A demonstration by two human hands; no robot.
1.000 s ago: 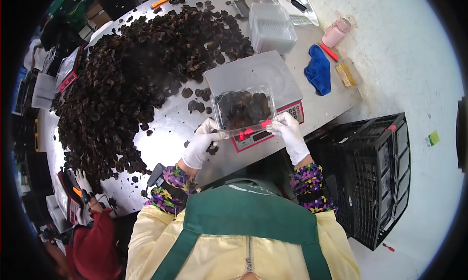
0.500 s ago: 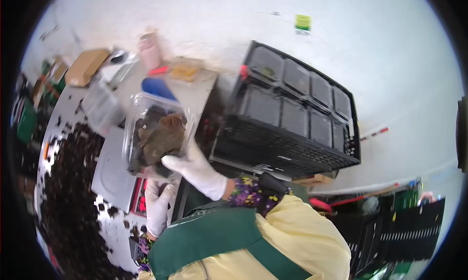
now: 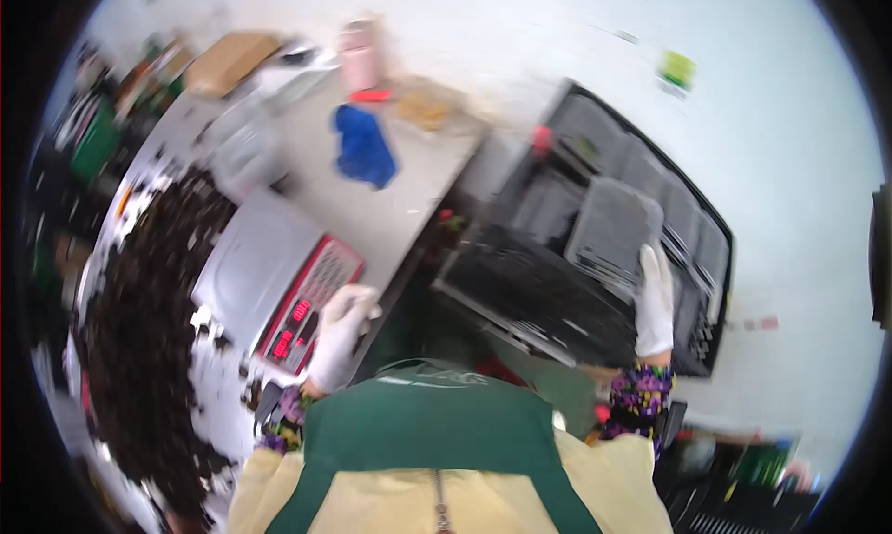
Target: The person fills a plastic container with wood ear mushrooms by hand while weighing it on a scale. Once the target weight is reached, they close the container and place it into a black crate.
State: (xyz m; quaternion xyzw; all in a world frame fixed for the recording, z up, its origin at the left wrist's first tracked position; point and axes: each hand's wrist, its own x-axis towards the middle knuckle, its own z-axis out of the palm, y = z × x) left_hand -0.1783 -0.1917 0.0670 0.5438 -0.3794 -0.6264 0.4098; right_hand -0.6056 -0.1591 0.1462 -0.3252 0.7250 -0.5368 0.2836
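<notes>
My right hand (image 3: 655, 297), in a white glove, grips the right edge of a lidded clear plastic box (image 3: 613, 227) with grey, blurred contents. The box sits tilted over the other boxes in a black crate (image 3: 530, 283). By the near edge of the table, my left hand (image 3: 339, 334), also gloved, is beside the red keypad of a weighing scale (image 3: 255, 264). Its fingers are curled together, and whether anything is inside them is hidden. Nothing stands on the scale's grey pan, and its red digits are lit.
Dark, loose pieces (image 3: 153, 329) are heaped on the table left of the scale. Behind it stand stacked clear containers (image 3: 246, 153) and a cardboard box (image 3: 230, 63). A blue cloth-like thing (image 3: 364, 148), a pink bottle (image 3: 360, 58) and a yellowish tub (image 3: 427, 108) are farther back.
My right hand has carried the box of dark pieces from above the scale rightward to the crate. My left hand has shifted slightly right and up. The view has turned.
</notes>
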